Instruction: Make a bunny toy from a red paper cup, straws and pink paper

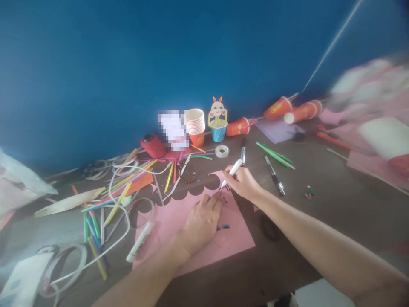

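Note:
A white marker (235, 169) is gripped in my right hand (242, 182), its tip on dark drawn lines near the top right of a pink paper sheet (179, 213). Curved bites are cut out of the sheet's far edge. My left hand (203, 218) lies flat on the sheet with fingers stretched toward the marker tip. Small dark blue drawn marks (223, 227) show beside it on the paper. A second white marker (139, 241) rests along the sheet's left side.
At the back stand stacked paper cups (196, 125) and a blue cup (218, 131) with a rabbit figure. A tape roll (222, 150), a black pen (275, 175) and green straws (275, 155) lie beyond my hands. Colourful straws and a white cable (127, 213) clutter the left.

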{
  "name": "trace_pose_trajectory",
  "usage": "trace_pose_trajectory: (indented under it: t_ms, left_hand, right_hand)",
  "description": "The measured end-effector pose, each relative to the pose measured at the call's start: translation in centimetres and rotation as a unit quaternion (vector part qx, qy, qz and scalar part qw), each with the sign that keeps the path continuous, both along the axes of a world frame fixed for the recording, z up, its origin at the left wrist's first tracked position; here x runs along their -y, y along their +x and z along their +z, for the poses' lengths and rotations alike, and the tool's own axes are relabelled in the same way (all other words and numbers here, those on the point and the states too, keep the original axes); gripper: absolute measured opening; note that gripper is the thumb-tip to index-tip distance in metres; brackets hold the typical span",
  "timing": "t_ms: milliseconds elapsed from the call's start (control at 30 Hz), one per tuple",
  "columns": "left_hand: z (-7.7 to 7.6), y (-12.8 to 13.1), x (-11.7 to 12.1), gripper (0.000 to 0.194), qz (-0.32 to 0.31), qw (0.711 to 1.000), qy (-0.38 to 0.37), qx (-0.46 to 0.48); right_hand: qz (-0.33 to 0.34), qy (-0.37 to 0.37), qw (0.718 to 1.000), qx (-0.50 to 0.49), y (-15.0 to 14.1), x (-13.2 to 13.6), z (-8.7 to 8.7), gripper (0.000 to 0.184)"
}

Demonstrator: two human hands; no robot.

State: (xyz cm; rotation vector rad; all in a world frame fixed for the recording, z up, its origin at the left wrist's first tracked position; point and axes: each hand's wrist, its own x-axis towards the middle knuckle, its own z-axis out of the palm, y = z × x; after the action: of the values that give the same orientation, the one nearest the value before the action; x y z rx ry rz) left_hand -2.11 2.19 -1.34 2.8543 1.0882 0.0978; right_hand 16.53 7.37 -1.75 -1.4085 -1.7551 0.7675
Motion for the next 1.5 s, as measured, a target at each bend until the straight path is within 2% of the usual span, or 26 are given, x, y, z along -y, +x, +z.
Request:
trace_pose_trajectory:
  t_ms: [433, 700, 1100, 1300, 1500]
  left_hand:
    - [0.12, 0.07, -0.07, 0.036, 0.002, 1.0, 0.007, 0.0]
    - [0.28, 0.11, -0.03, 0.035, 0.001, 1.0, 0.004, -0.005]
    - [0.17, 0.1, -0.06, 0.033, 0.001, 1.0, 0.005, -0.007]
    - [0.32, 0.17, -0.1, 0.041, 0.001, 1.0, -0.005, -0.005]
    - [0.24, 0.13, -0.08, 0.034, 0.005, 1.0, -0.004, 0.001]
  right_hand:
    - [0.002, 0.037, 0.999, 0.034, -0.11, 0.15, 0.13, 0.022]
    - [0.0, 0.019, 0.999, 0.037, -0.21, 0.14, 0.2, 0.025]
    - [-0.019, 0.032, 0.998, 0.057, -0.23, 0.23, 0.28, 0.027]
    - [-0.023, 0.04, 0.997, 0.067, -0.26, 0.2, 0.34, 0.027]
    - [-0.023, 0.048, 0.996, 0.068, -0.31, 0.26, 0.5, 0.029]
